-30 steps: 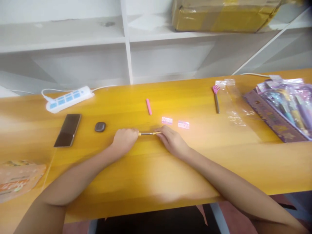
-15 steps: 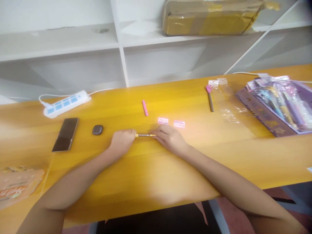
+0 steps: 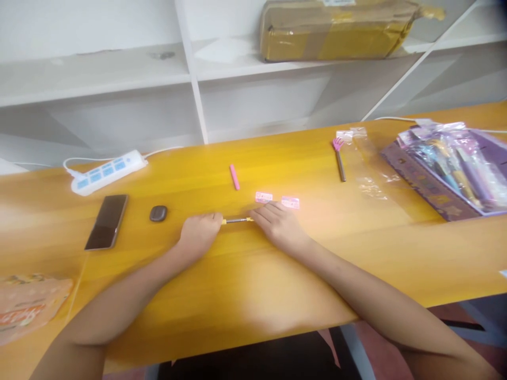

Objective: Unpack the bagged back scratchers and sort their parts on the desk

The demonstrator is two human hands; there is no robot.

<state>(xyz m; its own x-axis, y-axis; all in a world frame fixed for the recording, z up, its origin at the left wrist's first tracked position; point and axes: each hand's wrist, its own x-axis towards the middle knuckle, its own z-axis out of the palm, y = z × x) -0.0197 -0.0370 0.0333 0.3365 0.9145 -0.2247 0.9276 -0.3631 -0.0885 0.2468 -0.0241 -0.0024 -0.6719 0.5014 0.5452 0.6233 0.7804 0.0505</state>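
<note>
A thin metal rod with yellow ends (image 3: pixel 236 220) spans the gap between my hands, low over the table and nearly level. My left hand (image 3: pixel 200 230) is closed in a fist around its left end. Its right end goes into the closed fingers of my right hand (image 3: pixel 277 224), which hide the rest of it. Just beyond my right hand lie two small pink-and-white labels, a left label (image 3: pixel 263 197) and a right label (image 3: pixel 290 202). A short pink stick (image 3: pixel 234 177) rests farther back on the table.
At left are a phone (image 3: pixel 106 222), a small dark case (image 3: pixel 158 213) and a white power strip (image 3: pixel 109 172). On the right, a pink-clawed back scratcher (image 3: pixel 339 159) lies near clear plastic bags (image 3: pixel 371 187) and a purple box (image 3: pixel 431 192) of wrapped items. Shelving holds a taped carton (image 3: pixel 336 34).
My right hand's fingers have curled farther over the rod's right end. Slightly more of the rod's middle shows between the hands. The view has shifted a little.
</note>
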